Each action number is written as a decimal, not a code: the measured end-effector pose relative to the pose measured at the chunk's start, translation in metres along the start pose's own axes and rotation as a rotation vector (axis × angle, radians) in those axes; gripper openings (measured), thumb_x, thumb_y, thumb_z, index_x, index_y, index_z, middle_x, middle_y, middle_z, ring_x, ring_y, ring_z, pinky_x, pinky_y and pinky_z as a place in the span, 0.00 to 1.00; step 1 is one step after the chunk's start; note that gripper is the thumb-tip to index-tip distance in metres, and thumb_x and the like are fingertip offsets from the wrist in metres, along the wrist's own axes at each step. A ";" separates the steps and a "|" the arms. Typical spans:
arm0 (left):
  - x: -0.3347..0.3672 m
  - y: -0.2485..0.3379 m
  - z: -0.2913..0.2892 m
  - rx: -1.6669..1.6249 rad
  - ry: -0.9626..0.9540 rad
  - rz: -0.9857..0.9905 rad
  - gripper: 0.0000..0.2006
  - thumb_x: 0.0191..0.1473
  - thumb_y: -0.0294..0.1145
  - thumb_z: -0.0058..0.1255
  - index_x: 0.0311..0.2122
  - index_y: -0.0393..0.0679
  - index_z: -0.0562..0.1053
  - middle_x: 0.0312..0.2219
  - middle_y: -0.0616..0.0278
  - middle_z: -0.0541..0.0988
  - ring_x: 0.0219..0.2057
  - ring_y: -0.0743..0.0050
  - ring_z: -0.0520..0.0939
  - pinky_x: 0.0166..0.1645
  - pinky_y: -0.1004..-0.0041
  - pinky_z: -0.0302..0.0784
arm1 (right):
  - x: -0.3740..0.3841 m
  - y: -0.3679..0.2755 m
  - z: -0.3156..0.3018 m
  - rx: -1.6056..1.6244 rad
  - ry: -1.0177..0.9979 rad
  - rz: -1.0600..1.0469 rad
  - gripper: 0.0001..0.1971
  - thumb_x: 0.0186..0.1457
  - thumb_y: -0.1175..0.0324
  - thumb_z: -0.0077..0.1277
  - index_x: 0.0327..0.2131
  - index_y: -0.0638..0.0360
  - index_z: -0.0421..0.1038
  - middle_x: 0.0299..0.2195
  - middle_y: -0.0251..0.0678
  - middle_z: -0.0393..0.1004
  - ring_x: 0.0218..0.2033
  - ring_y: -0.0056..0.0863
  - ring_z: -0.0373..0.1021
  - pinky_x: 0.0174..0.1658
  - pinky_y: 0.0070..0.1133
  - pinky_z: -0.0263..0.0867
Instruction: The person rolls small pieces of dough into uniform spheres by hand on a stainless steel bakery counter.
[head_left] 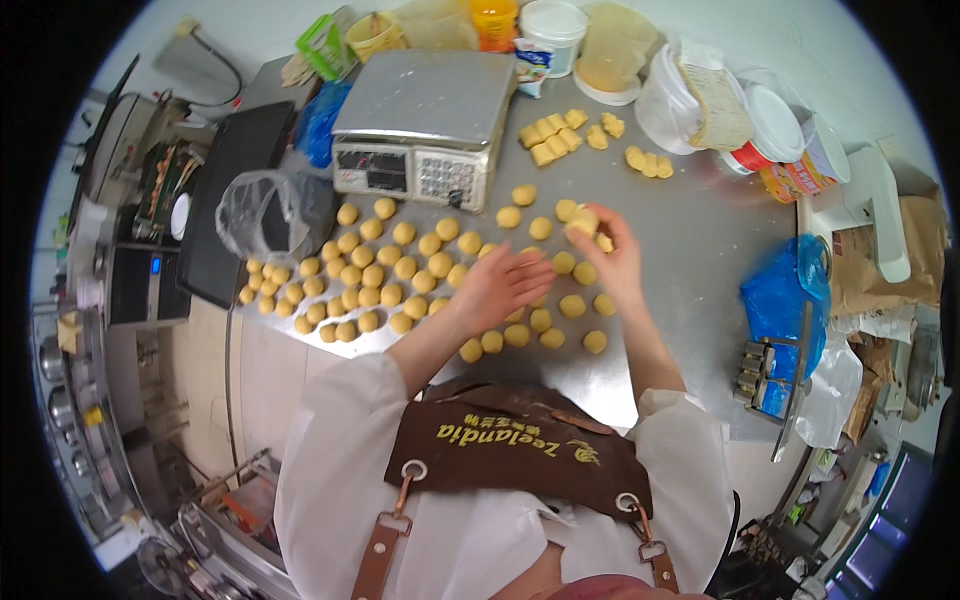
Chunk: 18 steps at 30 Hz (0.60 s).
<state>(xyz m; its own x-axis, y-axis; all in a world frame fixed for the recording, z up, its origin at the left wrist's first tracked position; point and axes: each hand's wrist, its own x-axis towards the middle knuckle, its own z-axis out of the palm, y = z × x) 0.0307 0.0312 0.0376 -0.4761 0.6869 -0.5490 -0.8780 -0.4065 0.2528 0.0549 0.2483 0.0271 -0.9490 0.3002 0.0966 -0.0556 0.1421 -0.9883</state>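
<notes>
My left hand (508, 284) is stretched out over the steel table (690, 270), palm turned up and fingers extended, with no dough piece visible on it. To its right, my right hand (612, 252) pinches a yellow dough piece (581, 223) between thumb and fingers. Rows of round dough balls (404, 268) cover the table to the left of my hands. More dough balls (571, 306) lie below and around my right hand. Farther back, cut dough pieces (550, 138) sit in a block, with a few small lumps (648, 161) beside them.
A scale (425, 120) stands at the back, beside a clear plastic bag (270, 215) and a black tray (235, 200). Tubs (552, 35) and a tipped white bucket (680, 100) line the wall. At right lie a blue bag (785, 310) and a metal roller tool (755, 375).
</notes>
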 end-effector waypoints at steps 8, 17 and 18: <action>0.003 0.003 0.003 -0.095 0.001 -0.007 0.20 0.63 0.51 0.40 0.35 0.41 0.73 0.34 0.59 0.78 0.38 0.61 0.78 0.46 0.64 0.74 | -0.094 -0.088 0.052 -0.966 -0.280 -0.673 0.37 0.53 0.38 0.49 0.58 0.58 0.67 0.61 0.37 0.64 0.66 0.43 0.52 0.66 0.48 0.38; -0.014 0.004 -0.014 -0.019 -0.304 -0.022 0.17 0.60 0.53 0.51 0.28 0.52 0.66 0.22 0.72 0.73 0.20 0.81 0.72 0.17 0.80 0.56 | -0.093 -0.119 0.034 -0.761 -0.076 -0.641 0.27 0.59 0.54 0.46 0.56 0.62 0.67 0.62 0.37 0.63 0.67 0.45 0.50 0.67 0.46 0.37; -0.012 0.005 -0.018 -0.066 -0.434 -0.048 0.17 0.60 0.54 0.50 0.31 0.51 0.68 0.24 0.71 0.75 0.23 0.80 0.75 0.20 0.79 0.62 | -0.090 -0.115 0.036 -0.718 -0.086 -0.638 0.25 0.59 0.57 0.46 0.56 0.62 0.68 0.61 0.38 0.64 0.66 0.46 0.51 0.66 0.46 0.39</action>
<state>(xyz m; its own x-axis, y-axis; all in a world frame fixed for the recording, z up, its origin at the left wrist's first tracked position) 0.0331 0.0105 0.0307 -0.4238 0.8897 -0.1700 -0.9013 -0.3956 0.1763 0.1356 0.1713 0.1276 -0.8269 -0.0993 0.5535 -0.3926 0.8066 -0.4419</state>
